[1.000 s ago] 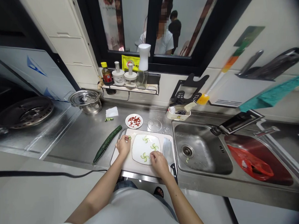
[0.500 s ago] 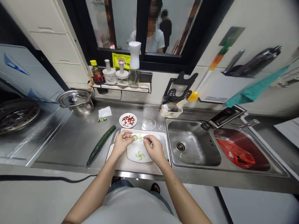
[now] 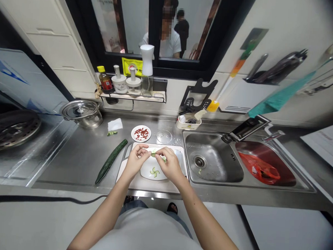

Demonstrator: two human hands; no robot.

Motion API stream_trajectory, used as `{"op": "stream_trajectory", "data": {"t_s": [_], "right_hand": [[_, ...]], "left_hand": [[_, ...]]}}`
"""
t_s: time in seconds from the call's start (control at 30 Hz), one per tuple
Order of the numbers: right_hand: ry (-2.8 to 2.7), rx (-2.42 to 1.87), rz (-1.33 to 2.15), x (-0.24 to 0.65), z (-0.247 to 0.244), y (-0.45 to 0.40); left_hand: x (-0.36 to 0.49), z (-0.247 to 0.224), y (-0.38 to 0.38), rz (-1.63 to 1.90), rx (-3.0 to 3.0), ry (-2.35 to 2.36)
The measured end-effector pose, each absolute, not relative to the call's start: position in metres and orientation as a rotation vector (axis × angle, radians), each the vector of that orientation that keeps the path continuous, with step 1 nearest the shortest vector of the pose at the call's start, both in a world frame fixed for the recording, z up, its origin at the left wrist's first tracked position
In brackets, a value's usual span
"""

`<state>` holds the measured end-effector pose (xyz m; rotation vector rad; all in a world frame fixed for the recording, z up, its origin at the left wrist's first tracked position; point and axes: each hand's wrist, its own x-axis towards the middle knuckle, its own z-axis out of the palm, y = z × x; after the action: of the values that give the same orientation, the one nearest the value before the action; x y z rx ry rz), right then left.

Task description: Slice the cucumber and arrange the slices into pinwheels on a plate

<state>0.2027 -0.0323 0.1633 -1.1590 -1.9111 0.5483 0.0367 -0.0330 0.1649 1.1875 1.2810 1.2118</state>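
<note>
My left hand (image 3: pixel 138 157) and my right hand (image 3: pixel 167 159) meet over a white plate (image 3: pixel 146 174), their fingertips pinching a thin cucumber slice (image 3: pixel 153 154) from both sides. A pinwheel of cut cucumber pieces (image 3: pixel 154 172) lies on the near part of the plate. More green pieces show by my fingers, partly hidden by my hands. Under the plate is a light cutting board (image 3: pixel 137 185). A whole cucumber (image 3: pixel 111 161) lies left of the board. Behind the board stands a small white dish (image 3: pixel 141 139) of chopped red bits.
On the right is a double sink (image 3: pixel 213 179) with a red plastic bag (image 3: pixel 259 169) in its far basin. A lidded steel pot (image 3: pixel 92 119) stands at the back left. Seasoning jars (image 3: pixel 119 84) line a wall rack. A white paper (image 3: pixel 115 124) and cucumber scraps (image 3: pixel 112 133) lie behind the cucumber.
My right hand has moved left to my left hand. The cucumber slice, held by the left fingers before, is now between both hands' fingertips. The view has shifted slightly.
</note>
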Motion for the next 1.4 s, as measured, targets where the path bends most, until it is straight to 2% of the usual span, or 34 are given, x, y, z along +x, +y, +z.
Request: {"op": "stream_trajectory", "data": {"t_s": [0.2,0.47,1.4], "right_hand": [[-1.990,-1.032,0.320,0.204,0.171,-0.037],[-2.077,-1.001,0.217,0.208,0.171,-0.037],[-2.079,-0.971,0.574,0.204,0.177,-0.032]], "left_hand": [[0.038,0.167,-0.034,1.024,0.936,1.165],[0.038,0.177,-0.034,1.082,0.879,1.099],[0.035,0.179,-0.035,1.171,0.976,1.087]]}}
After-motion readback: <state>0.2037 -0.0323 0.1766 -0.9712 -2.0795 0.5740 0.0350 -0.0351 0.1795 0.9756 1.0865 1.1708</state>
